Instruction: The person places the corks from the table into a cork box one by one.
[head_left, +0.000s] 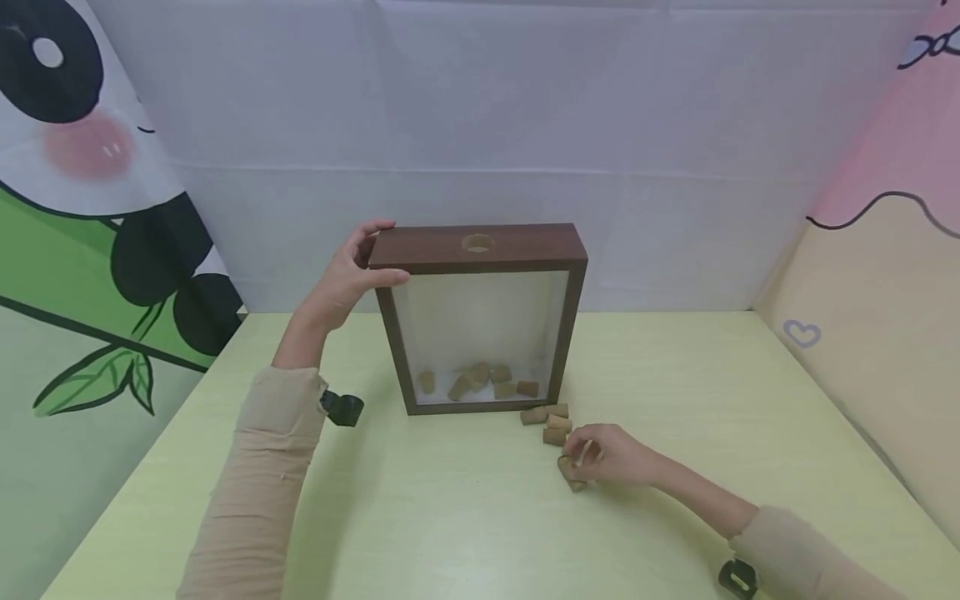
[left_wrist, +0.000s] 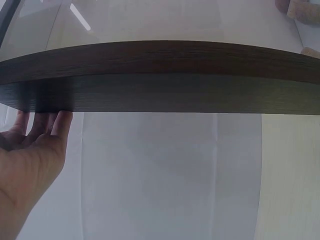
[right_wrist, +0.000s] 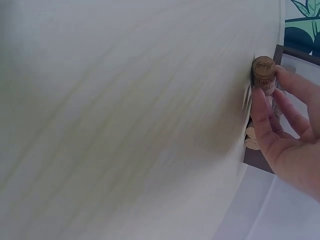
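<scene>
A dark wooden shadow-box frame with a glass front stands upright on the pale green table; a round hole is in its top edge and several corks lie inside at the bottom. My left hand grips the frame's top left corner; in the left wrist view my left hand lies against the frame's edge. My right hand pinches a cork down at the table, beside a few loose corks in front of the frame's right corner.
A white cloth backdrop hangs behind the table. A panda-print panel stands at the left and a pink and cream panel at the right.
</scene>
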